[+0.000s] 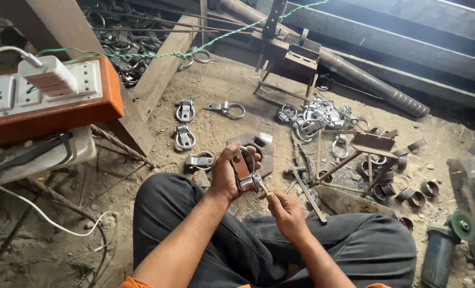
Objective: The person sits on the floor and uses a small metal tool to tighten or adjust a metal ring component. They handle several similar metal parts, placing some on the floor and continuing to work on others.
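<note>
Left hand [228, 176] closed round 1 metal clamp [244, 169]; right hand [284, 209] pinches 1 small pin [262, 186] at it. 4 clamps [184, 111] lie far left on dusty workshop ground [216, 85].

On the dusty floor [221, 85] lie scattered metal clamps [185, 111], a shiny heap of clamps [315, 116], short metal rings [416, 194], an angle grinder [444, 249], an orange-and-white power strip [45, 98] with a white charger [48, 74], and a green cord [195, 48].
</note>
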